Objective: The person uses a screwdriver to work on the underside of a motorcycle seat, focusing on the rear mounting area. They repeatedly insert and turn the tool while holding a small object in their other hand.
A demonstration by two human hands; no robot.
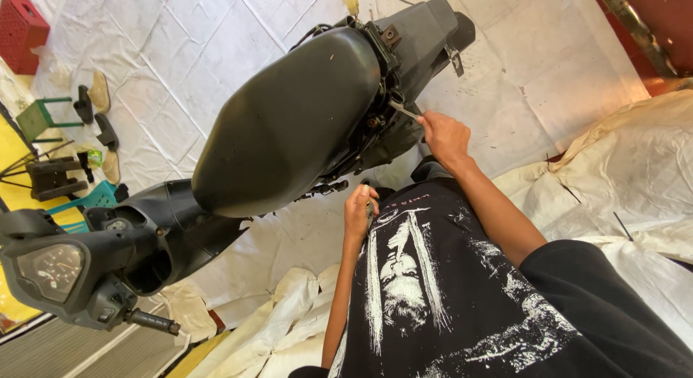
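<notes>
Counted in view: two hands, one scooter, one metal tool, one red crate, one green stool, several loose sandals. Nearest, left hand (359, 208) found low against the black printed shirt (447, 291), forearm rising straight up from below, fingers curled shut round a small dark object; kind of object not determinable. Farther out, right hand (444, 136) extended on a straight arm toward the scooter's flank, wrist level, fingers closed tight on the handle end of a slim silver tool (404, 109). Tool tip set into the exposed frame just under the rear edge of the seat, touching the bodywork there. Scooter (289, 125) noted standing across the left and centre of the view: matt black, wide smooth seat, rear panel partly stripped with brackets and wiring showing, handlebar cluster with a round gauge (50, 270) at lower left. White and cream sheeting (563, 67) spread under and around the machine, creased and patched. Beyond, at far left, green stool (40, 118), scattered sandals (99, 93) beside it, and red crate (22, 31) in the top corner.
</notes>
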